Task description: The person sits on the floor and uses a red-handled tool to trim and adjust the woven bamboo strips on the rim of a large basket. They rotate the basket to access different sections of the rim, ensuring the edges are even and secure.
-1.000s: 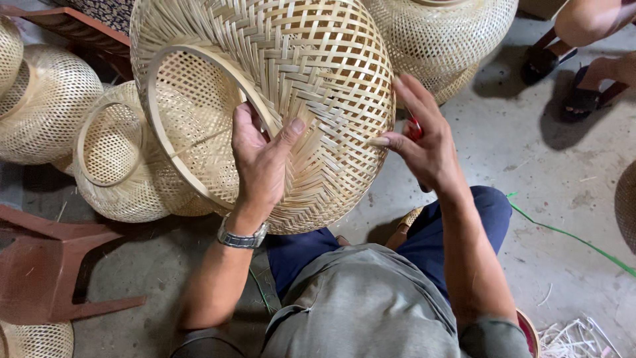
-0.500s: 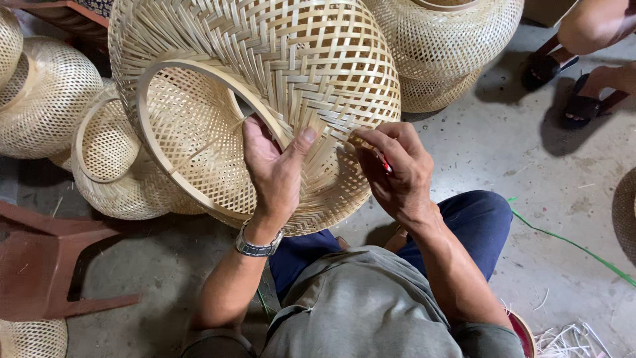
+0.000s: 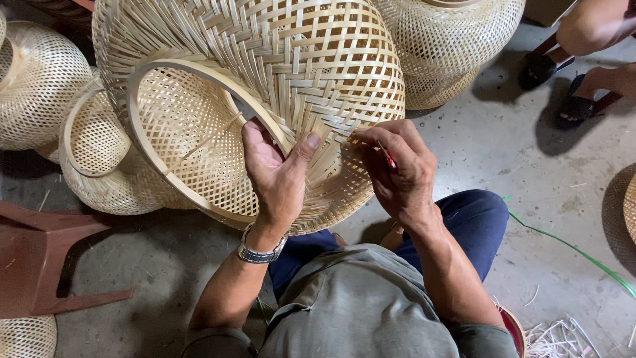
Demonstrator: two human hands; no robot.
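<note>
A large woven bamboo basket (image 3: 265, 86) is held in the upper centre of the frame, tipped so its round open rim faces lower left. The left hand (image 3: 275, 176), at centre, is clamped on the rim: fingers are curled inside the opening, thumb is pressed on the outer weave. The right hand (image 3: 397, 172), just right of it, is closed with fingertips pinched on loose strip ends on the basket's lower right side; a small red tool (image 3: 391, 161) is gripped in the fingers, mostly hidden. A metal wristwatch (image 3: 260, 253) is worn on the left wrist. More woven baskets (image 3: 99, 159) are seen at left and upper right, a reddish-brown stool (image 3: 40, 258) at lower left, a green strip (image 3: 570, 248) on the concrete floor (image 3: 530, 166) at right, another person's sandalled feet (image 3: 563, 86) at upper right.
</note>
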